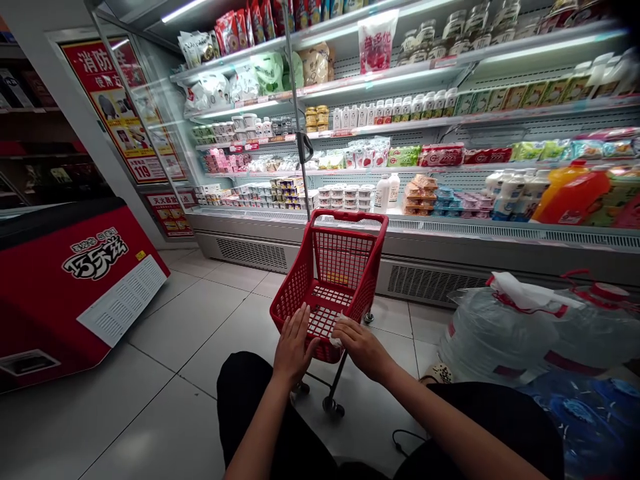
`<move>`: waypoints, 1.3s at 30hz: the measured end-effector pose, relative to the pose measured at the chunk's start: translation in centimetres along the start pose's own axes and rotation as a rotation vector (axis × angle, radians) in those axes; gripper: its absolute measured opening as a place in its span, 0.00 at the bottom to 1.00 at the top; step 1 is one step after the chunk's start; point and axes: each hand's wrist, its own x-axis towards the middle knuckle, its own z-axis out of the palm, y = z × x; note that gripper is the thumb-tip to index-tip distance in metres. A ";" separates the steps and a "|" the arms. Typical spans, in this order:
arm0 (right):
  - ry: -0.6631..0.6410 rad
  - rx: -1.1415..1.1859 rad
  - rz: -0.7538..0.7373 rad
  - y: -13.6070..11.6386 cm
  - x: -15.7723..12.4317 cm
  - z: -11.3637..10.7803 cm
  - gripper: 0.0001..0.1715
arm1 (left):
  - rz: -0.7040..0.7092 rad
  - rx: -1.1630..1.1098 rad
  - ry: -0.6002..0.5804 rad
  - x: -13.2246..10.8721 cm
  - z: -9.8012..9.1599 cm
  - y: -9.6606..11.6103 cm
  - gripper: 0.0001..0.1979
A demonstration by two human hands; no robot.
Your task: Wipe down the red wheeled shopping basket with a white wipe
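A red plastic shopping cart (295, 293) with lattice sides stands on wheels in front of me, its basket low and facing me. My left hand (296, 347) lies against the near rim of the basket, fingers stretched out and holding nothing. At the near right corner, my right hand (363, 343) has its fingers closed on a crumpled white tissue (337, 327), which is pressed to the basket's rim. Part of the tissue is hidden under the fingers. The bottom of the basket shows a grid of openings.
Behind the cart runs a lit refrigerated display case (250, 233) full of dairy goods and drinks. A red chest freezer (65, 293) stands at left. Large water jugs (493, 333) sit close on my right. A dark cable (403, 440) lies on the tiled floor (200, 333).
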 end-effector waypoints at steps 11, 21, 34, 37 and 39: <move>-0.015 -0.042 0.012 0.3 -1.1 -0.8 0.24 | 0.009 -0.049 -0.009 2.7 1.9 0.2 0.38; -0.073 -0.104 -0.013 5.7 -2.2 -2.8 0.38 | -0.030 0.017 -0.052 5.2 2.5 -1.1 0.34; -0.006 -0.283 0.130 6.9 -3.3 -2.6 0.44 | -0.258 0.078 -0.135 6.6 3.2 0.4 0.28; -0.027 -0.276 0.106 4.7 -1.8 -1.0 0.43 | -0.117 0.076 -0.061 6.4 4.0 3.6 0.28; -0.036 -0.272 0.093 4.0 -1.0 -0.3 0.43 | -0.050 0.085 -0.002 6.0 4.4 5.4 0.28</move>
